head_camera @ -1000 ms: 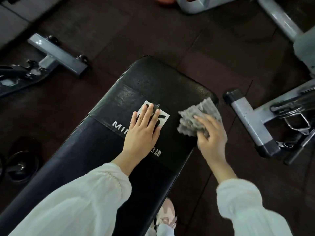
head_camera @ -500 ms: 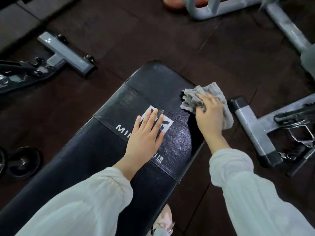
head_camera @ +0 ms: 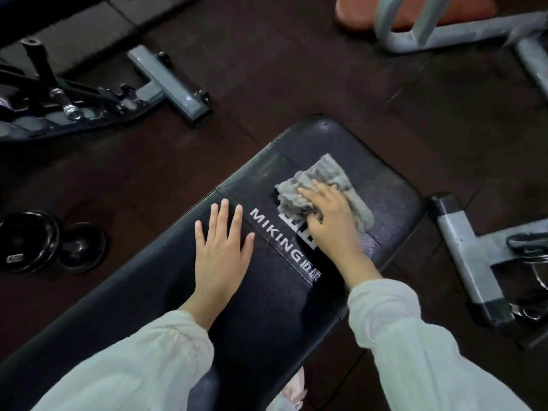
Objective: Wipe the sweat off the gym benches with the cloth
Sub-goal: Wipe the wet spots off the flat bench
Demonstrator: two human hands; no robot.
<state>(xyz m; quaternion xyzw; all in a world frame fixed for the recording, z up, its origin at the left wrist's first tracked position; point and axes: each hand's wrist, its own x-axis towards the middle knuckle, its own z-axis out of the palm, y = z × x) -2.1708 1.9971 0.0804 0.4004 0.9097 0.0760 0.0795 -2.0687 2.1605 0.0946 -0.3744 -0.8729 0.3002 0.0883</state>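
A black padded gym bench (head_camera: 320, 143) with white MIKING lettering runs from the lower left to the centre right. A crumpled grey cloth (head_camera: 323, 188) lies on its far end, over the white logo patch. My right hand (head_camera: 332, 223) presses down on the cloth and grips it, covering its near half. My left hand (head_camera: 222, 250) rests flat on the pad to the left of the lettering, fingers spread, holding nothing. Both arms wear white sleeves.
Dark rubber floor surrounds the bench. A grey bench foot (head_camera: 465, 259) stands close at the right. Another bench's grey foot (head_camera: 172, 84) and black frame lie at upper left. Black dumbbells (head_camera: 50, 241) sit at the left; a red pad with grey tubing (head_camera: 415, 13) is at top right.
My right hand has swept the cloth from the bench's right edge toward the middle, onto the logo. My left hand has slid back and left, uncovering the lettering.
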